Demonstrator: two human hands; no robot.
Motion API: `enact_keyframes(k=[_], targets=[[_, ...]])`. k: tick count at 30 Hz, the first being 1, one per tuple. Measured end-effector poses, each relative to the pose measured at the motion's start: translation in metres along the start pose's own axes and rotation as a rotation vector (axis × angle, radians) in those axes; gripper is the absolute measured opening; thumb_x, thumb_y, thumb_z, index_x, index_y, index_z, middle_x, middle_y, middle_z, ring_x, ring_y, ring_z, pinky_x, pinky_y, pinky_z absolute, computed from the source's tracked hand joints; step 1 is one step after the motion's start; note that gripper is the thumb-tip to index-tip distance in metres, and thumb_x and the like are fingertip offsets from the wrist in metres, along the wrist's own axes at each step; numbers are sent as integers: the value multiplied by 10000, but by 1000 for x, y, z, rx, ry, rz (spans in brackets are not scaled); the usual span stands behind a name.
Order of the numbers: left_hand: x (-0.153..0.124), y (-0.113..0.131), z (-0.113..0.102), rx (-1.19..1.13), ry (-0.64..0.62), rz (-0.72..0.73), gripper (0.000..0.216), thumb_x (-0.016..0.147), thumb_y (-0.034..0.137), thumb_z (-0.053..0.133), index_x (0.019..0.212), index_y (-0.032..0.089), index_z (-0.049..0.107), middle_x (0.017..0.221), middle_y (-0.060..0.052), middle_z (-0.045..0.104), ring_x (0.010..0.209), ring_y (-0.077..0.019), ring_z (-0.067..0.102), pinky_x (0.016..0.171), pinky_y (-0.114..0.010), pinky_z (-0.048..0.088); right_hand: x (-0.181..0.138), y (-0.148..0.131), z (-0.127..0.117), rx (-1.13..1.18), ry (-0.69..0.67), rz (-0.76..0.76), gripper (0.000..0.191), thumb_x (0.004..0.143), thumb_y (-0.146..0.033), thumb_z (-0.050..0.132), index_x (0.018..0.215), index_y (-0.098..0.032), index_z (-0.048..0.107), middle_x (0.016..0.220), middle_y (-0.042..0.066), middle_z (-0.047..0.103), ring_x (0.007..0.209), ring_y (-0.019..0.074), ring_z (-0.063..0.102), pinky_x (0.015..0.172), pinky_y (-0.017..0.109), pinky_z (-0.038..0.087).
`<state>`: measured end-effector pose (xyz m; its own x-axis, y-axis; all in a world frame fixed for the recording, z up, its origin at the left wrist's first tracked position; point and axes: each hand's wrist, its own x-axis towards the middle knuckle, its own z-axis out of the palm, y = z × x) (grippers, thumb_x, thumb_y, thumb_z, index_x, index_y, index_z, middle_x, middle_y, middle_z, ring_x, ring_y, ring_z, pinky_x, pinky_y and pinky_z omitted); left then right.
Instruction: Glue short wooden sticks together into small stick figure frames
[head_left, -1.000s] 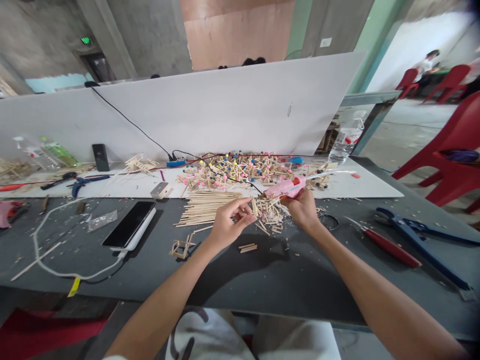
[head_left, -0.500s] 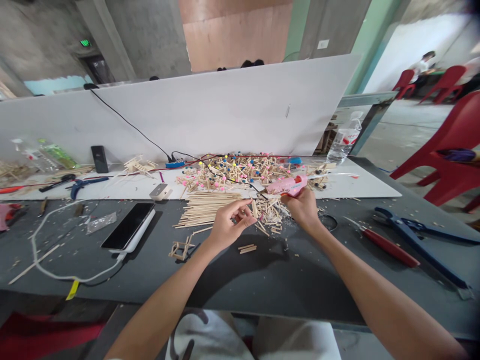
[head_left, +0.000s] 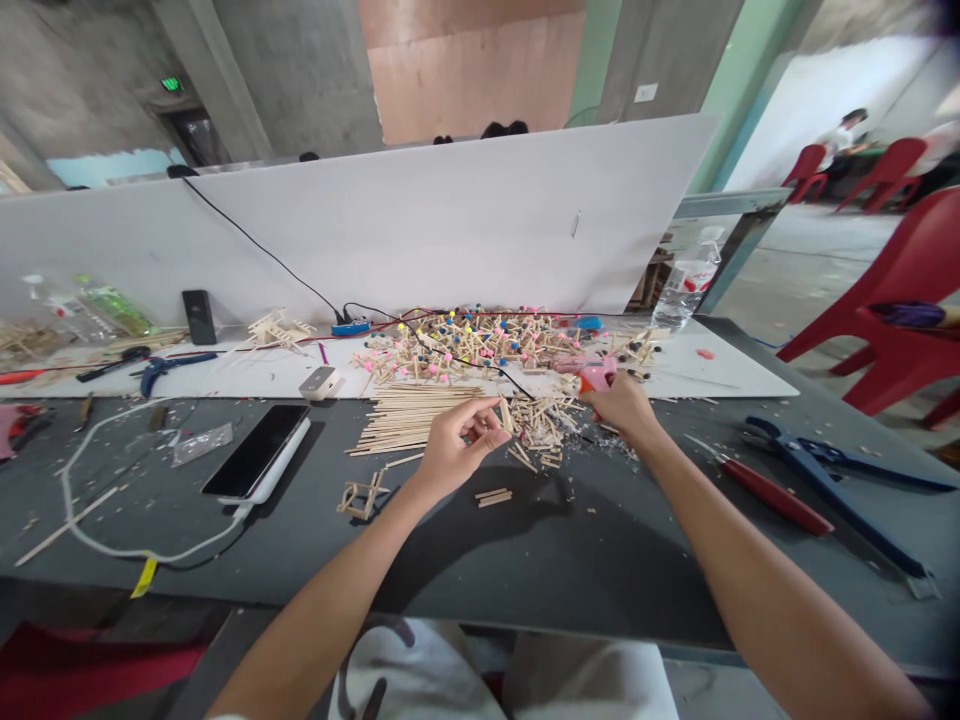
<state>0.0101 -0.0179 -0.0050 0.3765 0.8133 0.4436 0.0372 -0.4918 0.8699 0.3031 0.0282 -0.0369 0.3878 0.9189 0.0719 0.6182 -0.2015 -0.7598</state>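
Note:
My left hand [head_left: 461, 440] pinches a short wooden stick [head_left: 505, 411] between thumb and fingertips, above the table. My right hand [head_left: 624, 405] is wrapped round the handle of a pink hot glue gun [head_left: 598, 372], whose front end points left over the white board. Below and between the hands lies a heap of short cut sticks [head_left: 541, 430]. A bundle of long thin sticks [head_left: 409, 415] is just beyond my left hand. Nearer me are several short sticks [head_left: 493, 497] side by side and a small open stick frame [head_left: 362, 495].
Behind is a pile of sticks with coloured balls [head_left: 480, 338]. To the left lies a phone on a white power bank [head_left: 259, 455] with a looped cable. At right are a red-handled knife [head_left: 776, 493], blue cutters [head_left: 847, 490] and a water bottle [head_left: 686, 280].
My right hand has moved the glue gun slightly right and away from the left hand, and its angle has turned. My left hand stays almost still with the stick.

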Motion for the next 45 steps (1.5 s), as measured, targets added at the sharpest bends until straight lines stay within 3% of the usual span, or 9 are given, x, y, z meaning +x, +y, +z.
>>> enact_keyframes(k=[9,15,18,20,24,27,30,37,45], targets=[[0,4,0,13,2,-3,475,813,444,724,1167,135,649,798,-48,664,616,-111,589,556,-217,476,-4,-4,17,-138,-104,37,181,762,-301,606,812,-143,680,598,63,660,520,217,645,531,277,431],[0,1,-3,-8,39,9,488,811,444,726,1183,140,643,801,-41,664,616,-108,590,560,-215,488,-16,-17,6,-411,19,-69,261,778,-292,599,892,-96,729,879,210,713,899,349,666,715,353,446],[1,0,-4,-35,92,1,490,812,445,724,1185,141,631,808,-39,655,599,-102,585,539,-209,483,-30,-32,3,-507,107,-235,316,827,-286,552,1003,-93,732,1042,221,702,967,327,647,777,358,447],[1,-1,-5,-53,122,-6,489,813,441,724,1185,141,622,816,-39,648,587,-99,581,529,-209,481,-43,-45,7,-372,1,-403,259,834,-243,544,962,-145,746,1011,141,729,913,256,655,796,321,450],[3,0,-6,-65,162,-12,487,805,430,736,1173,136,617,822,-31,639,565,-88,576,511,-204,468,-75,-65,24,-76,-616,-573,162,787,-243,622,875,-192,748,844,36,742,765,174,657,689,246,463],[3,1,-7,-62,173,-17,493,803,444,733,1172,139,614,831,-33,645,563,-87,576,506,-202,465,-94,-70,36,-35,-865,-588,291,702,-290,739,969,-174,740,876,39,736,743,166,650,650,233,459],[3,1,-7,-62,168,-11,494,806,450,728,1173,140,614,837,-39,650,568,-90,583,513,-203,470,-101,-68,44,-79,-878,-583,318,666,-218,745,979,-168,729,842,29,719,690,146,621,611,222,429],[2,2,-7,-64,137,32,487,812,428,731,1189,145,609,831,-31,642,566,-84,579,514,-197,469,-102,-62,49,-88,-848,-630,80,701,-141,656,767,-177,681,711,-7,648,635,116,557,588,212,384],[2,1,-5,-104,119,11,497,798,434,742,1193,164,607,844,-29,644,575,-84,579,507,-191,489,-106,-63,50,-98,-834,-590,177,692,-74,587,809,-167,680,715,4,670,625,120,566,575,212,384]])
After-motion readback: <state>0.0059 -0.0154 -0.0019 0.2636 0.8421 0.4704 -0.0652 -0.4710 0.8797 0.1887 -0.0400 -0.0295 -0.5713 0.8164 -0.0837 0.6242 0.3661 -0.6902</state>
